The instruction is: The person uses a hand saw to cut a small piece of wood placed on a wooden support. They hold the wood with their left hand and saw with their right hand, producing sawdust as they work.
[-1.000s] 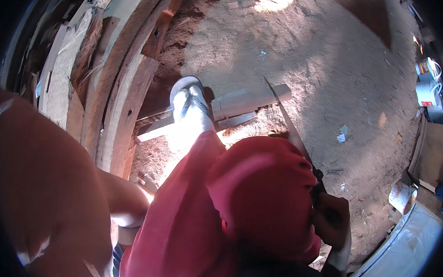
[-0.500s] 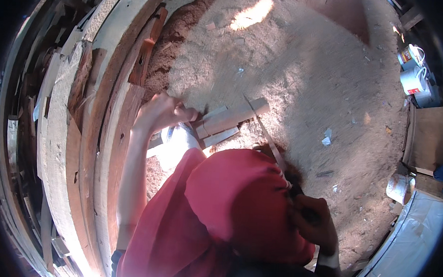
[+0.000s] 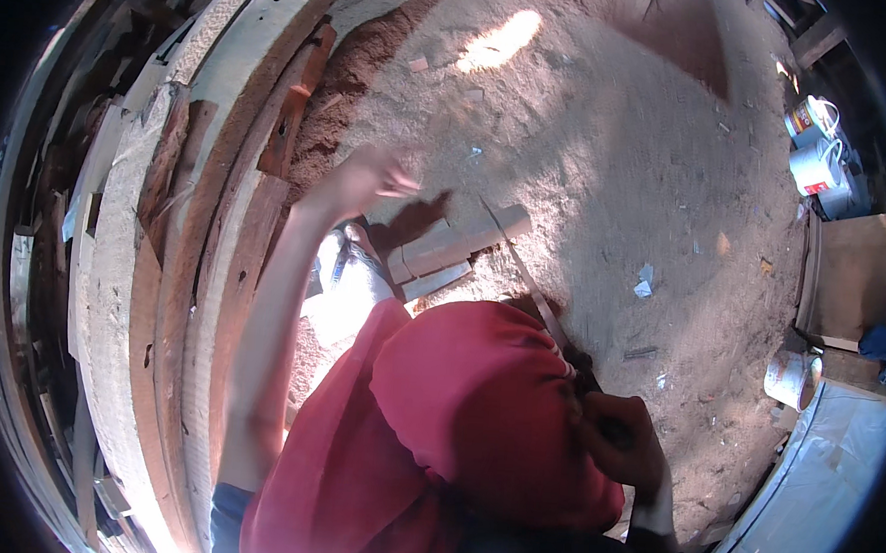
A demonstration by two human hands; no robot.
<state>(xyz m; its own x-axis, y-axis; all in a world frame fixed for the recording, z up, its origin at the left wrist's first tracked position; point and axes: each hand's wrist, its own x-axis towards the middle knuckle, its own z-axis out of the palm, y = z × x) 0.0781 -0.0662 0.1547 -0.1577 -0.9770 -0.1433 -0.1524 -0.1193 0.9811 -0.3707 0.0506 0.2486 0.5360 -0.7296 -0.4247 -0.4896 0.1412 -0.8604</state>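
My right hand (image 3: 623, 441) is closed round the dark handle of a handsaw, close to my right knee. The saw's long narrow blade (image 3: 528, 281) shows nearly edge-on and slants up and left, its tip over a wood block (image 3: 455, 242) on the ground. Whether the blade touches the wood, I cannot tell. My left hand (image 3: 368, 184) is raised above the ground, left of the block, smeared by motion. Its fingers look apart and hold nothing; its shadow falls beside the block. A smaller wood strip (image 3: 437, 279) lies along the block's near side.
Stacked planks and beams (image 3: 178, 263) line the left side. White buckets (image 3: 819, 166) stand at the far right, near a brown board (image 3: 849, 273). Another white bucket (image 3: 791, 378) sits nearer, beside a pale sheet (image 3: 813, 486). My legs in red trousers (image 3: 497, 400) fill the near middle.
My left hand has lifted off from near the wood block's left end and moved up and away. My right hand and the handsaw have barely shifted.
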